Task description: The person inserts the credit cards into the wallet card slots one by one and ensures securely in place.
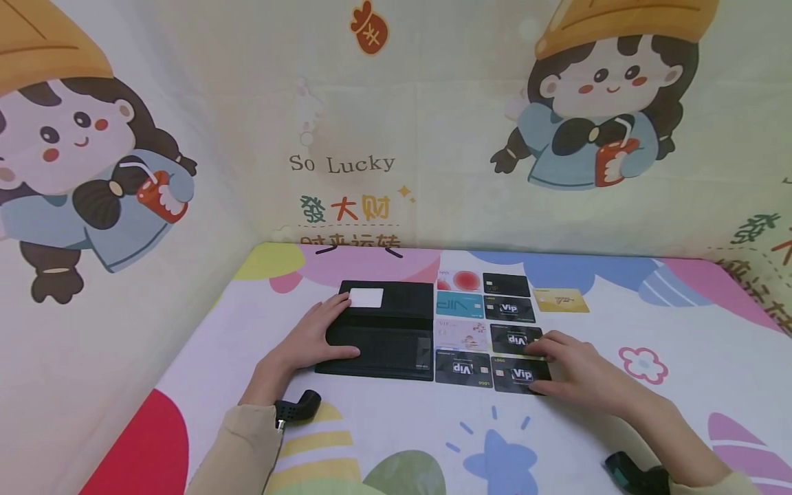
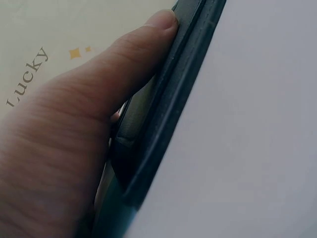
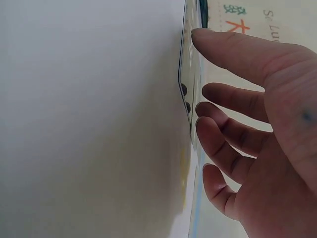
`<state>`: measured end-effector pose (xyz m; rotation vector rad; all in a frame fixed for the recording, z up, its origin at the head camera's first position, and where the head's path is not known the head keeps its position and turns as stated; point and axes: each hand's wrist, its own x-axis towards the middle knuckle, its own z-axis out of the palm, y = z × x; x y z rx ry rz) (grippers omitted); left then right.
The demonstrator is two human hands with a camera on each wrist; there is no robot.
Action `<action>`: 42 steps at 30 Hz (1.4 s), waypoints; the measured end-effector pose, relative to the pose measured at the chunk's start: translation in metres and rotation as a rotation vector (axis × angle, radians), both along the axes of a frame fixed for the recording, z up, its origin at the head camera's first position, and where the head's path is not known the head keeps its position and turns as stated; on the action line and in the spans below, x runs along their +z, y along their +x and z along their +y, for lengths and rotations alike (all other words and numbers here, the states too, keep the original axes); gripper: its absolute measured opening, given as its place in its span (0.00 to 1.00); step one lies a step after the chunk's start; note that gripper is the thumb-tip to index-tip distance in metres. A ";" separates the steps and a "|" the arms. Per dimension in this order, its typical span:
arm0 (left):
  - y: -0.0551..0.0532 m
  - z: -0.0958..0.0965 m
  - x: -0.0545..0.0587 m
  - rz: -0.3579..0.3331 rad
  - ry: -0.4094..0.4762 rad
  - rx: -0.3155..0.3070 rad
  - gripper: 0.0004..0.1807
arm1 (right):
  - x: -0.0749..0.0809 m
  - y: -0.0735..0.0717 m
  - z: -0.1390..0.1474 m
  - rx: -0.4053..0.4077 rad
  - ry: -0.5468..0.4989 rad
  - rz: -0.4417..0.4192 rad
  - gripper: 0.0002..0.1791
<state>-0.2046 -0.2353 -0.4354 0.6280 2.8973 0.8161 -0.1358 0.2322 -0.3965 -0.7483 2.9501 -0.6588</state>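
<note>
An opened black wallet lies flat on the table, with a white card in its upper half and a clear slot at its lower right. My left hand rests on the wallet's left side, thumb and fingers spread; the left wrist view shows the thumb lying over the wallet's edge. My right hand is at the two nearest black Vip cards, fingertips at the upper card and thumb at the lower card. In the right wrist view its fingers are apart and loosely bent.
Beside the wallet lie two columns of cards, among them a red-patterned card, a teal card, a pink card and several black ones. A gold card lies off to the right. A patterned cloth covers the table.
</note>
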 end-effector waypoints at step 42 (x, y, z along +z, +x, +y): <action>0.004 0.001 0.006 -0.013 0.017 -0.002 0.58 | -0.006 0.007 0.016 -0.034 -0.029 -0.053 0.30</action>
